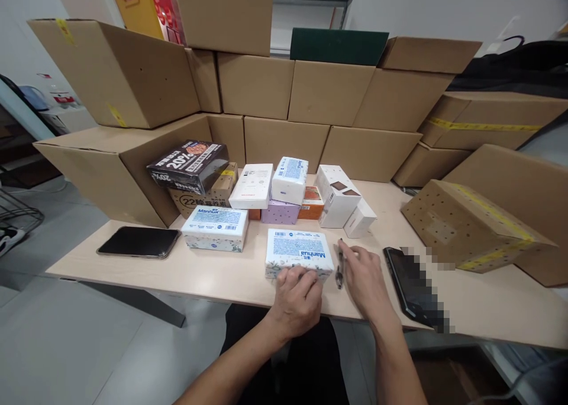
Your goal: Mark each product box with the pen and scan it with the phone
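Observation:
A white soft tissue pack (pixel 297 248) with blue "Manhua" print lies flat near the table's front edge. My left hand (pixel 298 298) has its fingers curled against the front side of this pack; the fingertips are partly hidden. Just right of the pack, a dark pen (pixel 339 269) lies on the table, pointing away from me. My right hand (pixel 362 277) rests beside the pen, fingers stretched forward and slightly bent, with the fingertips close to the pen's far end. Whether they touch it I cannot tell.
A second tissue pack (pixel 215 228) and a phone (pixel 138 242) lie to the left. Behind are small boxes, including a black one (pixel 189 163) and a white one (pixel 335 195). A handheld device (pixel 406 286) lies right. Stacked cartons (pixel 284 147) wall off the back.

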A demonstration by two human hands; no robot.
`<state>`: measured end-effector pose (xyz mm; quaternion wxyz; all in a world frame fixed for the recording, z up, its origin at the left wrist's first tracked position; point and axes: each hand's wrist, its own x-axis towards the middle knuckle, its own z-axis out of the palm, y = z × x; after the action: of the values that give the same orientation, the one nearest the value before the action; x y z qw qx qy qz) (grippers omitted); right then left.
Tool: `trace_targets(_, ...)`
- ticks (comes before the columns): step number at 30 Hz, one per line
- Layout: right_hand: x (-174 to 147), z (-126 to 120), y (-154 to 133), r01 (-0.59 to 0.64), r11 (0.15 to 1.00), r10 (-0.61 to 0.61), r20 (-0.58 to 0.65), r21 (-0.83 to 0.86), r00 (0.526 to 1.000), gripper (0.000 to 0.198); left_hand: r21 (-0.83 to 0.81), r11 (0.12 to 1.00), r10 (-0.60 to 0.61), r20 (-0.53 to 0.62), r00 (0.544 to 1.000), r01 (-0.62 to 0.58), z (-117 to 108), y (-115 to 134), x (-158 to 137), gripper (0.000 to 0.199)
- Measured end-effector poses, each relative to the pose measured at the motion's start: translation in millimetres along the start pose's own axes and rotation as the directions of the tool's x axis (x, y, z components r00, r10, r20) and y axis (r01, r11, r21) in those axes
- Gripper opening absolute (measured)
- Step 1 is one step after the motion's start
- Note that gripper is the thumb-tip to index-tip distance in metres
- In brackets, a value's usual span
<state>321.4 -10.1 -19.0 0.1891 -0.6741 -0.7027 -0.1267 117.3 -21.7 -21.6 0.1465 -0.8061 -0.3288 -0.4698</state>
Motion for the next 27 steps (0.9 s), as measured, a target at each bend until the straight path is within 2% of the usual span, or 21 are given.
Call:
trace_targets(2, -13.1, -10.4, 6.0, -0.115, 0.992, 0.109, -0.128, -0.045, 0.986, 0.042, -0.003, 1.0, 0.004, -0.003, 1.0, -0.004, 0.4, -0.4, 0.0, 0.015)
trace_targets(3, -21.3, -17.1, 9.6, -0.214, 0.974, 0.198, -0.186, -0.071, 0.963, 0.047, -0.005, 1.0, 0.01, -0.006, 1.0, -0.01, 0.2, -0.7, 0.2, 0.015)
trace_targets(5, -38.7, -31.0, 17.6, -0.446, 0.888, 0.41, -0.241, -0.115, 0.88, 0.066, -0.016, 1.0, 0.022, -0.014, 1.0, -0.023, -0.8, -1.3, 0.9, 0.015)
trace_targets(6, -46.9, -36.9, 22.0, -0.543, 0.83, 0.51, -0.224, -0.127, 0.831, 0.076, -0.028, 0.999, 0.029, -0.023, 0.999, -0.029, -1.5, -1.7, 1.3, 0.014)
trace_targets(8, -60.0, -43.8, 31.0, -0.664, 0.734, 0.654, -0.112, -0.144, 0.748, 0.092, -0.065, 0.997, 0.048, -0.045, 0.998, -0.051, -2.6, -2.5, 1.7, 0.014)
trace_targets(11, -68.7, -40.0, 41.1, -0.722, 0.675, 0.736, 0.076, -0.149, 0.672, 0.099, -0.13, 0.985, 0.107, -0.04, 0.993, -0.111, -2.0, -3.5, 0.1, 0.014)
trace_targets(13, -68.8, -30.8, 43.4, -0.732, 0.668, 0.743, 0.074, -0.137, 0.665, 0.092, -0.151, 0.979, 0.138, 0.005, 0.99, -0.136, -0.2, -3.5, -2.6, 0.014)
trace_targets(17, -67.3, -13.2, 41.6, -0.72, 0.692, 0.711, -0.123, -0.054, 0.692, 0.079, -0.135, 0.982, 0.149, 0.106, 0.983, -0.135, 3.3, -2.2, -8.4, 0.017)
trace_targets(21, -69.1, -11.7, 35.4, -0.631, 0.763, 0.647, -0.181, 0.142, 0.741, 0.089, -0.187, 0.978, 0.126, 0.156, 0.98, -0.096, 2.9, -1.8, -10.0, 0.021)
trace_targets(24, -69.0, -19.9, 16.4, -0.557, 0.759, 0.633, -0.185, 0.337, 0.751, 0.096, -0.274, 0.96, 0.097, 0.156, 0.983, -0.051, 1.4, -2.4, -9.9, 0.034)
trace_targets(27, -65.6, -29.7, -16.4, -0.47, 0.747, 0.612, -0.208, 0.47, 0.763, 0.091, -0.375, 0.927, 0.04, 0.147, 0.988, 0.019, 0.3, -3.4, -10.2, 0.05)
